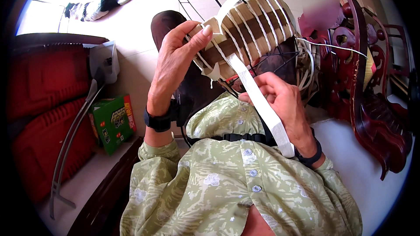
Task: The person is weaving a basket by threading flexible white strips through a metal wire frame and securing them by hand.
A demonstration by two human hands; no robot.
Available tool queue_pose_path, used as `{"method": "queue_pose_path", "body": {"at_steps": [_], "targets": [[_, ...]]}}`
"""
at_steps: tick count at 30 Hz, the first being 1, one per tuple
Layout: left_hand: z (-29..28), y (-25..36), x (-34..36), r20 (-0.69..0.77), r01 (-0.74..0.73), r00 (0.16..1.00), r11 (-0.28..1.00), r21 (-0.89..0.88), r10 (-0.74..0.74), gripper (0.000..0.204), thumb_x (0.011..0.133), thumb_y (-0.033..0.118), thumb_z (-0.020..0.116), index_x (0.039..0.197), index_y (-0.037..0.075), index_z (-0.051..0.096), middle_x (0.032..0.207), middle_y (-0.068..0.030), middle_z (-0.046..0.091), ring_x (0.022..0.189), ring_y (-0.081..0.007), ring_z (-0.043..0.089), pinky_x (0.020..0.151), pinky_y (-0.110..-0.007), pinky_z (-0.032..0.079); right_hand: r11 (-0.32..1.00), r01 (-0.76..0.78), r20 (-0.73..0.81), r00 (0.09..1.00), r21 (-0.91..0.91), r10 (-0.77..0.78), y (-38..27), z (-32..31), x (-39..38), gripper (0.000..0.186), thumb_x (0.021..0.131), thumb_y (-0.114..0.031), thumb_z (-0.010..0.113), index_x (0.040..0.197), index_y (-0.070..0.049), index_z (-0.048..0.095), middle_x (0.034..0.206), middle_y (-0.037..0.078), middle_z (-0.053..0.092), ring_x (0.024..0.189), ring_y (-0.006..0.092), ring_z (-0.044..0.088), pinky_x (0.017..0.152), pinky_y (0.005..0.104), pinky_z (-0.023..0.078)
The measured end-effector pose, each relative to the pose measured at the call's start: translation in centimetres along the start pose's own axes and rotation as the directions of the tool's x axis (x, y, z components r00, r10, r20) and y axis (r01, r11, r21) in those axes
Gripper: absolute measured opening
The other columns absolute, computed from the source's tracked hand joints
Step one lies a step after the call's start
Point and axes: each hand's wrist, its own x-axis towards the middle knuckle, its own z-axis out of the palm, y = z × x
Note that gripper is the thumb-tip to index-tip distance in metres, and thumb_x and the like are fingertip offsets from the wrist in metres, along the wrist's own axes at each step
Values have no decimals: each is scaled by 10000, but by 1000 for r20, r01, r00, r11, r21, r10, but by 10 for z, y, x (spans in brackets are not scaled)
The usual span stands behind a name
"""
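Over my lap a woven panel (256,32) of brown slats is crossed by several white twisted cords and joined to a black wire frame (280,57). My left hand (173,54) grips its left end, thumb on the front and fingers partly behind. A flat white strip (262,102) runs from the panel's lower edge down across my right hand (280,100) toward my wrist. The right fingers are curled beneath the strip, close to the wire; what they pinch is hidden. Another white strip (232,4) loops above the panel's top.
Dark red carved wooden furniture (358,78) stands at right, with loose pale strips (308,70) near it. At left are red slatted seats (52,118), a green box (113,122) and a curved metal bar (74,144). A black-and-white furry animal (98,8) lies on the floor.
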Motion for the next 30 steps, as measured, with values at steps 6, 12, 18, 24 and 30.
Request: {"method": "queue_pose_path", "body": {"at_steps": [6, 12, 18, 24, 30], "targets": [[-4, -5, 3, 34, -18, 999, 999, 46, 16, 360, 883, 327, 781, 960, -12, 686, 805, -2, 667, 750, -56, 601, 664, -225, 491, 996, -4, -49, 999, 95, 9, 18, -15, -9, 191, 918, -137, 688, 797, 1, 637, 609, 46, 600, 552, 52, 546, 520, 262, 425], [-5, -8, 0, 51, 4, 999, 1000, 22, -5, 342, 869, 306, 796, 953, -7, 687, 802, -1, 668, 750, -59, 605, 672, -221, 491, 930, -301, 267, 898, -210, 351, 75, -87, -61, 190, 892, -106, 670, 759, 27, 650, 588, 18, 587, 560, 39, 515, 508, 245, 388], [1, -6, -1, 81, -8, 997, 1000, 0, 8, 333, 879, 293, 786, 965, -10, 679, 797, -3, 662, 750, -60, 602, 672, -223, 488, 846, -495, 277, 800, -196, 532, 131, -109, -82, 229, 865, -190, 702, 721, -16, 664, 585, 26, 597, 552, 67, 538, 518, 278, 401], [0, -3, -5, 17, -30, 999, 999, 33, 30, 321, 889, 279, 779, 965, -15, 673, 793, -7, 667, 713, -60, 606, 632, -227, 495, 796, 209, 92, 977, -567, -191, 61, -85, -36, 254, 854, -120, 645, 1100, -58, 654, 1058, 120, 634, 1014, 315, 594, 931, 425, 423], [3, -1, -5, -4, -14, 1000, 1000, -22, 13, 313, 896, 282, 773, 977, -4, 676, 811, -5, 674, 746, -60, 616, 662, -219, 503, 765, 528, -82, 801, -368, -593, 14, -7, 20, 182, 818, -202, 763, 838, -39, 682, 821, 72, 588, 818, 274, 569, 756, 385, 466]]}}
